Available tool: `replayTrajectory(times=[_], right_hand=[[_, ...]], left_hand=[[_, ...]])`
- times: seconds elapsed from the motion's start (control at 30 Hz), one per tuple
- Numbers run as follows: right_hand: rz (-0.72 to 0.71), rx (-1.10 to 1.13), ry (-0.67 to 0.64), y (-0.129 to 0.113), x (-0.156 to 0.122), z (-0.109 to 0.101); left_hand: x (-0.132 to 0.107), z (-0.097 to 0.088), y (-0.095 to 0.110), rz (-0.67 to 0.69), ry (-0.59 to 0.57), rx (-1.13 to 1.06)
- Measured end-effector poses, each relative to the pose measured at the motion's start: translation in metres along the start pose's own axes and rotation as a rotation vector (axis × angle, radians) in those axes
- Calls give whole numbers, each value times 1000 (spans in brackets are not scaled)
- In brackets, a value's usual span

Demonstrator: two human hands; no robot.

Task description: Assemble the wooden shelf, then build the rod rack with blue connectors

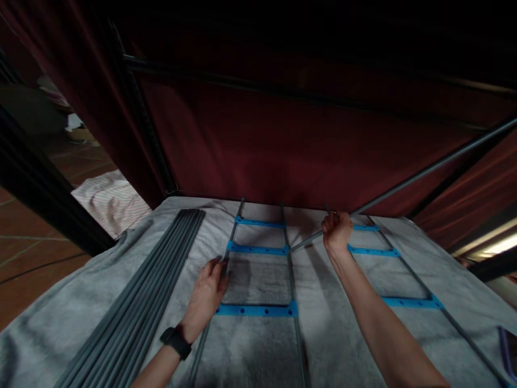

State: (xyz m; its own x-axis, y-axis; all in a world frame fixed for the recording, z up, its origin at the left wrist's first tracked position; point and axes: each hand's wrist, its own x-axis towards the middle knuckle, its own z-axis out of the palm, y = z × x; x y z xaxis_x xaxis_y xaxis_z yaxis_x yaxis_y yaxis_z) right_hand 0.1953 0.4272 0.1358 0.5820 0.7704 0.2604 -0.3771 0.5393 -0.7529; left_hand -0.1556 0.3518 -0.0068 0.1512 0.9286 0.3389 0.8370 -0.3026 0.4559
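My left hand, with a black watch on the wrist, rests on the left grey rod of a ladder-like frame; its fingers are closed on the rod near a blue plastic crossbar. My right hand is shut around a long grey rod that slants up to the right, its lower end touching the frame's middle rod. More blue crossbars join the rods, and a second frame section lies to the right.
A bundle of several grey rods lies at the left on the grey fabric sheet. Dark red fabric walls on a black tube frame rise behind. A tiled floor and a pale cloth show at left.
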Motion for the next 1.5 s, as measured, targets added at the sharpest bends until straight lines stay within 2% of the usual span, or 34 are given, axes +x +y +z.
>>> replayTrajectory(times=[0.17,0.37,0.57,0.73,1.03,1.5], right_hand=[[-15,-54,-72,26,9,21],[10,-91,-201,30,2,32],[34,-155,-296,29,-9,43],[43,-156,-334,30,-11,48],[82,-158,-351,34,-14,53],[71,-213,-348,39,-12,52]], left_hand=[[46,31,15,116,-69,29],[90,62,47,237,-191,-22],[112,97,68,300,-385,-92],[117,119,84,318,-450,-151],[127,132,97,232,-452,-158],[130,130,103,148,-453,-150]])
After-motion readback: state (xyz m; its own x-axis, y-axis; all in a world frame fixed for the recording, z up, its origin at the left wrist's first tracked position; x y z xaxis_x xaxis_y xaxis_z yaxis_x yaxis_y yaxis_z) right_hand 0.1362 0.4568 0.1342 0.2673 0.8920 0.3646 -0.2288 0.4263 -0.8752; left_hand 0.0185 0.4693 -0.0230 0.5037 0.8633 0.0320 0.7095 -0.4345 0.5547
